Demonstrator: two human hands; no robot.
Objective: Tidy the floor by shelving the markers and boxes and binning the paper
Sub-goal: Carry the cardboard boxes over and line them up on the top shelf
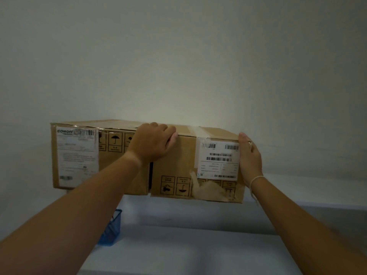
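Two brown cardboard boxes stand side by side at the top of a white shelf (pixel 309 191), against the wall. The left box (pixel 119 171) has a large white shipping label on its left end. The right box (pixel 176 165) has a barcode label and torn tape, and its front sits slightly nearer to me than the left box. My left hand (pixel 154 142) curls over the top front edge of the right box near the seam between the two. My right hand (pixel 249 157) is pressed flat on that box's right side. No markers or paper are in sight.
A blue mesh basket (pixel 112 230) sits on the lower shelf level, partly hidden behind my left forearm. A plain pale wall (pixel 178 56) fills the view above the boxes. The shelf top runs on to the right of the boxes.
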